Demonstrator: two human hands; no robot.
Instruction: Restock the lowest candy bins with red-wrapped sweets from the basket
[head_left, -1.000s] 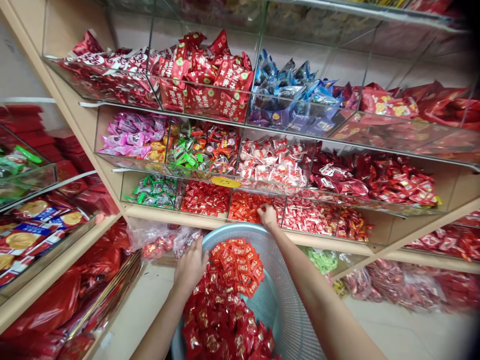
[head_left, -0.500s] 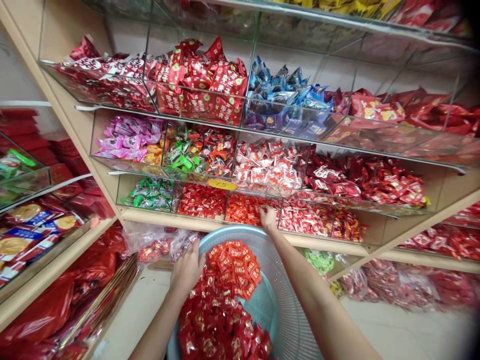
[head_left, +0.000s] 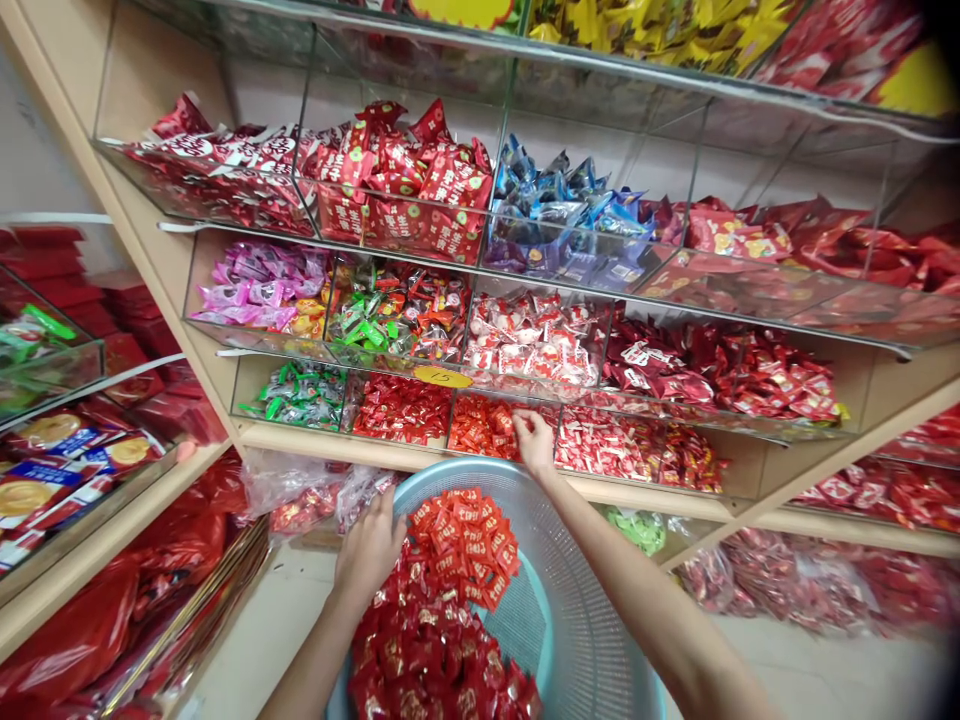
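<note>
A pale blue perforated basket (head_left: 600, 590) holds orange-red candy packets (head_left: 469, 545) at its far side and dark red wrapped candies (head_left: 439, 660) nearer me. My left hand (head_left: 371, 545) rests over the basket's left rim, fingers spread, holding nothing. Beyond the rim, my right hand (head_left: 534, 440) is at the bottom-shelf compartment of small orange-red packets (head_left: 480, 425). Its fingers are curled together at the compartment's right side; what they hold, if anything, is too small to make out.
Clear-fronted shelves (head_left: 675, 395) rise ahead with many wrapped candies, including blue packets (head_left: 555, 200). A yellow price tag (head_left: 442, 377) hangs above the bottom row. Plastic bags (head_left: 300, 500) lie beneath. Another shelf with biscuit packs (head_left: 56, 480) is at left.
My right hand has lifted slightly and its fingers show more clearly. The view has shifted a little, showing more of the top shelf. My left hand stays on the rim.
</note>
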